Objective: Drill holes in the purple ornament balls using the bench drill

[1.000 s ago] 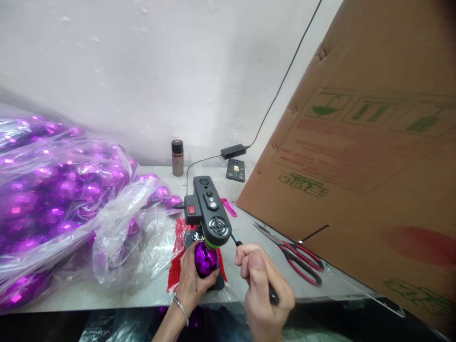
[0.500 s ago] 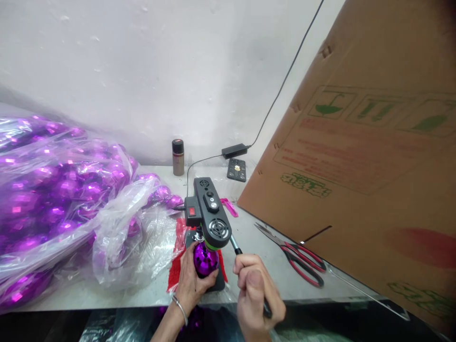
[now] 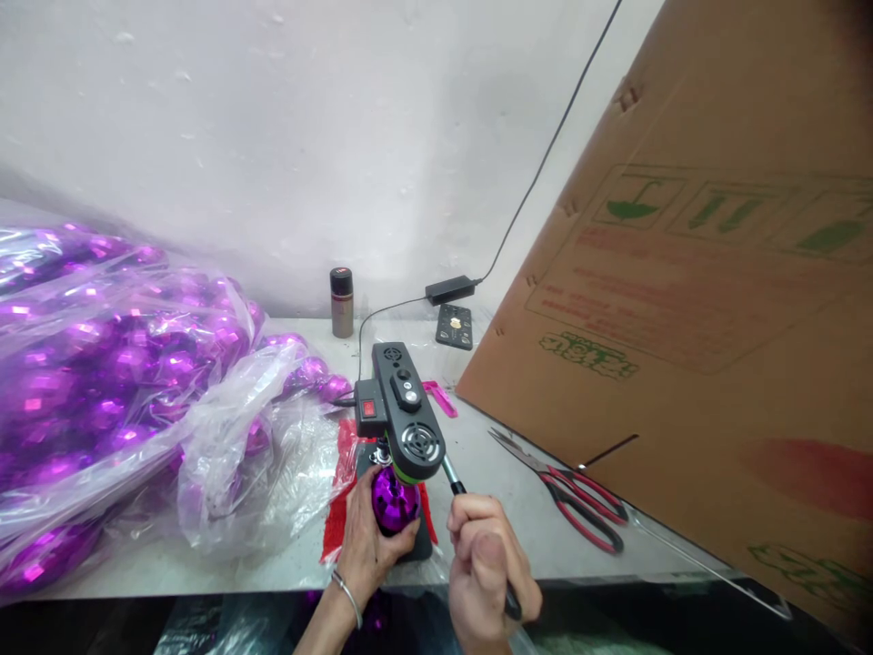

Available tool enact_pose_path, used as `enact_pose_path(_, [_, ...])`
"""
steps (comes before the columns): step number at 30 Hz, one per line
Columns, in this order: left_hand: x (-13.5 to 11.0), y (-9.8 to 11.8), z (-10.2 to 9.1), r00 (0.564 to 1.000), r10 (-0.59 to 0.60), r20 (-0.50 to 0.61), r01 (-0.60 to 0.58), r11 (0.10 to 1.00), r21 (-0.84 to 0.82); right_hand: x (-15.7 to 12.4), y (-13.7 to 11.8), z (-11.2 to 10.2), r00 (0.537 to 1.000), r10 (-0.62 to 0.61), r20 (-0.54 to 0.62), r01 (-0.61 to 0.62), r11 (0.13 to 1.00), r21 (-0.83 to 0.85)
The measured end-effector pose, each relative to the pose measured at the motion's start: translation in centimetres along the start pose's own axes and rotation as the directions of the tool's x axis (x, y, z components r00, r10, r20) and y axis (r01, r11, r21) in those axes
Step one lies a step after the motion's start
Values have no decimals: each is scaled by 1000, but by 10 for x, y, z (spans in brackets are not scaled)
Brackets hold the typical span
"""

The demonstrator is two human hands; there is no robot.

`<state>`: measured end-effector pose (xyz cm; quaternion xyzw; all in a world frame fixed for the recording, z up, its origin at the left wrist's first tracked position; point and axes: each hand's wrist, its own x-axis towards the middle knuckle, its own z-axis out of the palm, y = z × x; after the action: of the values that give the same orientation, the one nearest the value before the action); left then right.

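Note:
A shiny purple ball ornament (image 3: 396,506) sits under the head of a small black bench machine (image 3: 409,405), its top close against the machine's underside. My left hand (image 3: 372,523) curls around the ball from the left and below, thumb on its near right side. With its fingers wrapped round, my right hand (image 3: 487,564) grips the lever handle (image 3: 456,480) that sticks out from the machine's right side. The machine's black base and a red cloth (image 3: 336,523) lie beneath; the contact spot on top of the ball is hidden.
A clear plastic bag of purple ball ornaments (image 3: 102,382) fills the left. Red-handled scissors (image 3: 579,505) lie by a large cardboard box (image 3: 682,318) on the right. Behind stand a spray can (image 3: 342,305), a power adapter (image 3: 450,290), a dark phone (image 3: 454,327) and a pink strip (image 3: 441,398).
Hardly anything differs. The view has shifted very slightly; both hands keep their holds on the ball and the lever.

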<state>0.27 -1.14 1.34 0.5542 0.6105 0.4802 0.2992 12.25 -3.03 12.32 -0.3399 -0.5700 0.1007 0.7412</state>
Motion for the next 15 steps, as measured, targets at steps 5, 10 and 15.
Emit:
enact_pose_path(5, [0, 0, 0, 1000, 6, -5, -5, 1000, 22, -2, 0, 1, 1000, 24, -3, -24, 1000, -16])
enact_pose_path(10, [0, 0, 1, 999, 41, -12, -41, 998, 46, -4, -1, 0, 999, 52, 2, -52, 999, -4])
enact_pose_path(15, [1, 3, 1, 997, 79, -20, -77, 994, 76, -3, -2, 2, 998, 50, -27, -50, 999, 8])
